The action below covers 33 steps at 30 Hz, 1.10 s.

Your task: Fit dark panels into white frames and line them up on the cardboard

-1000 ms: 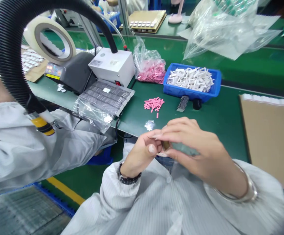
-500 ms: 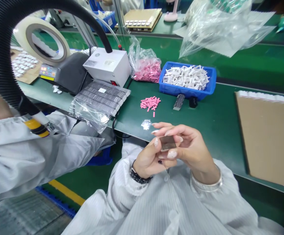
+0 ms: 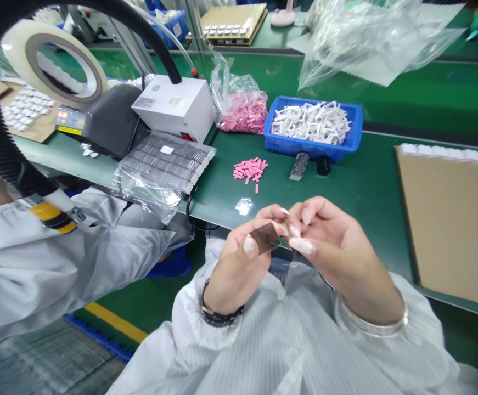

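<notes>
A small dark brown rectangular plate (image 3: 264,238) is pinched between the thumb and fingers of my left hand (image 3: 242,263), its flat face tilted toward me. At its lower right corner a thin see-through edge shows. My right hand (image 3: 333,244) is close beside the plate's right end, thumb and fingertips drawn together in a pinch. Something small and dark shows under the right thumb, too hidden to name. Both hands are above the bench's near edge. Beyond them lie a small shiny clear pile (image 3: 244,206) and a heap of pink strips (image 3: 250,170).
A blue bin (image 3: 313,144) of white plastic parts stands behind, with a stack of clear pieces (image 3: 299,166) and a black object (image 3: 323,165) before it. Cardboard (image 3: 453,230) lies right. Left are a bag of pink strips (image 3: 245,112), a white box (image 3: 176,107), trays (image 3: 167,162) and another person's sleeve (image 3: 57,263).
My right hand has shifted right, off the plate's face, its fingers now pinched together by the right end. The left hand has moved slightly left, and the plate is more tilted.
</notes>
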{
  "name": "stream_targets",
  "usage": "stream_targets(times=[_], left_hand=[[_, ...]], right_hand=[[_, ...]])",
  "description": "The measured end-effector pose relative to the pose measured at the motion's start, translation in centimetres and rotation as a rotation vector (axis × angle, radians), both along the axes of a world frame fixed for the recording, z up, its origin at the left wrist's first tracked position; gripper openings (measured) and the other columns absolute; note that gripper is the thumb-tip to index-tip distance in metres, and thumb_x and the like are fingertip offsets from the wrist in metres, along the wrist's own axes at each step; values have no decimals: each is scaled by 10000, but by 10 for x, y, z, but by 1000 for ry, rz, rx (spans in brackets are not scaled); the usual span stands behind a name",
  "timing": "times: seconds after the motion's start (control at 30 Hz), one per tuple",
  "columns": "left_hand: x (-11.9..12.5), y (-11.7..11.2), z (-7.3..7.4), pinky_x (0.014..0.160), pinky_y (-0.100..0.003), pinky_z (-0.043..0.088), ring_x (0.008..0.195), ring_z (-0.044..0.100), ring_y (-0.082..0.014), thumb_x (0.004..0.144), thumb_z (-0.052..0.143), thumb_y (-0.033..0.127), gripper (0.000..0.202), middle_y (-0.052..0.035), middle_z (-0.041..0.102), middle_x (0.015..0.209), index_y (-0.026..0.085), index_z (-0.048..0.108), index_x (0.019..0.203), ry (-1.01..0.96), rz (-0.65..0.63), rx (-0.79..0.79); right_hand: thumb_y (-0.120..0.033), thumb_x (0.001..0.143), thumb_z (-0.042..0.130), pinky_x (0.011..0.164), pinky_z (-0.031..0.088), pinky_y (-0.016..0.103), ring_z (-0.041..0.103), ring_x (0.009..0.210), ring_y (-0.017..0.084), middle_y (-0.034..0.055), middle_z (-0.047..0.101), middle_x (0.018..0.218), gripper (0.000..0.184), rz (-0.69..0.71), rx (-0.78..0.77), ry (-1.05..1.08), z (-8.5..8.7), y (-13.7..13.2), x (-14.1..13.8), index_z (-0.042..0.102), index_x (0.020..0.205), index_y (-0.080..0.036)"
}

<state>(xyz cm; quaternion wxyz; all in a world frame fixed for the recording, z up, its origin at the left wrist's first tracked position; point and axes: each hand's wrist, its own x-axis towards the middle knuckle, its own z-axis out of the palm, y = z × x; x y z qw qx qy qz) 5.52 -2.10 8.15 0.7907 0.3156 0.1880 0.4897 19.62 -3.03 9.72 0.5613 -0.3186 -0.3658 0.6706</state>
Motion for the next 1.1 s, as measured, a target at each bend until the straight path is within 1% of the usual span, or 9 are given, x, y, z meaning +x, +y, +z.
stream_targets(times=[0.13, 0.23, 0.37, 0.57, 0.77, 0.87, 1.0, 1.1], left_hand=[[1, 0, 0, 850, -286, 478, 858, 563, -152, 769, 649, 542, 337, -28, 472, 1010, 221, 733, 828, 29, -35, 41], [1, 1, 1, 865, -301, 478, 870, 574, -164, 772, 644, 543, 336, -29, 461, 994, 227, 734, 837, 29, -48, 52], [1, 1, 0, 871, -292, 472, 881, 561, -157, 772, 642, 547, 343, -30, 456, 995, 225, 736, 840, 26, -64, 57], [1, 0, -1, 868, -293, 469, 848, 544, -137, 757, 663, 543, 334, -23, 444, 1016, 223, 730, 823, 19, -55, 33], [1, 1, -3, 872, -285, 464, 877, 531, -140, 762, 659, 542, 335, -27, 444, 1025, 222, 732, 830, 19, -70, 30], [1, 1, -3, 874, -290, 465, 876, 534, -141, 759, 659, 548, 343, -27, 446, 1020, 219, 728, 824, 23, -65, 34], [2, 1, -4, 862, -310, 472, 815, 550, -128, 756, 664, 542, 329, -18, 439, 1027, 222, 722, 809, 21, -66, 25], [3, 1, -4, 856, -295, 469, 858, 541, -141, 761, 658, 544, 331, -22, 439, 1028, 224, 722, 815, 22, -64, 31]], right_hand=[[-118, 735, 756, 640, 454, 156, 498, 693, 58, -40, 504, 720, 255, 58, -55, 80, 2, 0, -2, 513, 726, -192], [-80, 749, 728, 653, 449, 143, 498, 710, 52, -40, 492, 724, 250, 70, -81, 111, 2, -1, -1, 504, 721, -187], [-59, 743, 720, 640, 443, 126, 489, 708, 48, -42, 483, 716, 254, 74, -92, 128, 3, -3, 0, 501, 708, -182], [-62, 727, 734, 641, 449, 131, 500, 707, 49, -47, 480, 695, 264, 62, -73, 113, 4, -1, -1, 504, 679, -181], [-28, 725, 705, 644, 451, 149, 493, 697, 51, -48, 478, 710, 258, 49, -80, 62, 3, -2, 0, 503, 685, -184], [-44, 728, 715, 628, 444, 146, 489, 695, 50, -48, 477, 709, 261, 41, -71, 48, 2, -2, 0, 499, 679, -182], [-70, 747, 722, 636, 451, 155, 502, 711, 51, -47, 481, 711, 265, 43, -61, 43, 3, -2, -1, 496, 667, -182], [-83, 751, 727, 634, 456, 162, 513, 714, 54, -47, 483, 701, 272, 40, -68, 58, 4, -1, -1, 496, 650, -184]])
